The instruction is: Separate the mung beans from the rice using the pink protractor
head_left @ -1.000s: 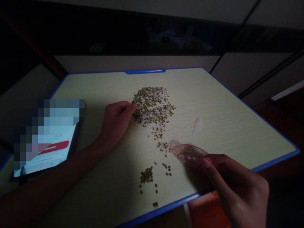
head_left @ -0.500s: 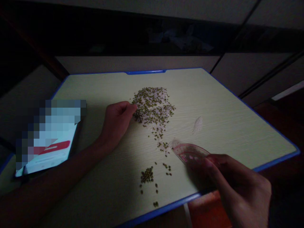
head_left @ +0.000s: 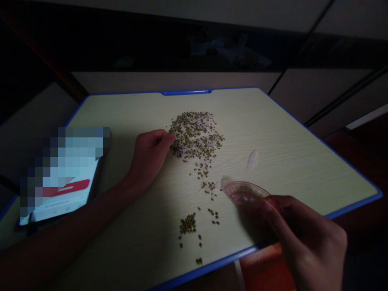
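A clear protractor [head_left: 245,193] with reddish markings is pinched between the thumb and fingers of my right hand [head_left: 315,238]. Its far tip is down by the board, beside a small smear of white grains [head_left: 226,180]. My left hand [head_left: 151,153] rests closed at the left edge of a mixed pile of green mung beans and white grains [head_left: 195,131]; whether its fingertips hold anything is hidden. A trail of beans [head_left: 209,186] runs from the pile toward me. Nearer the front edge sits a small heap of mung beans [head_left: 188,223], with several loose ones around it.
The pale wood-grain tabletop [head_left: 291,161] has a blue rim. A separate little patch of white grains [head_left: 252,159] lies to the right. On the left a lit tablet or phone [head_left: 69,208], partly blurred out, stands tilted. Dark-banded cabinet panels [head_left: 178,79] rise behind the table.
The protractor's tip has shifted very slightly, leaving the smear of white grains beside it easier to see. My left hand and the pile look the same.
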Tool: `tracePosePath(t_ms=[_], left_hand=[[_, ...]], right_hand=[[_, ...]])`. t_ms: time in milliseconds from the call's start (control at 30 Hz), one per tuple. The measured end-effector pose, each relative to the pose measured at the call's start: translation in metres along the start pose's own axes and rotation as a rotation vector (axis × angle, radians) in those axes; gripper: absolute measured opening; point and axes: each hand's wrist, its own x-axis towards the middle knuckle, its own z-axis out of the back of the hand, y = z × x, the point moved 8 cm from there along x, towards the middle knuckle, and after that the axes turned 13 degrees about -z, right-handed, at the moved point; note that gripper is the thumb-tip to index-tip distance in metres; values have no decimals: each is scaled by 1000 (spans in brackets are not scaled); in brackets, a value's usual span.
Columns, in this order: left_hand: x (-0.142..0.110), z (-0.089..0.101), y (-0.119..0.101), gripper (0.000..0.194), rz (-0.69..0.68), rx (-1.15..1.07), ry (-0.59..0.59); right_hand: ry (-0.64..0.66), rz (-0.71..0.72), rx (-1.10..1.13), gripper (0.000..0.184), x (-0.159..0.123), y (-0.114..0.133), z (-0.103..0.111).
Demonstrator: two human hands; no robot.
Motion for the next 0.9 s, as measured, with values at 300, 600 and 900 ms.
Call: tracePosePath(t_ms=[300, 600, 900], left_hand=[[1, 0, 1, 35, -22, 2, 7], [0, 0, -1, 34, -1, 44, 13], [-1, 0, -1, 33, 1, 23, 10]], right_hand=[[124, 6, 10, 6, -1, 3, -9], [153, -33, -25, 11, -4, 1, -12], [214, 53, -77, 15, -6, 10, -17]])
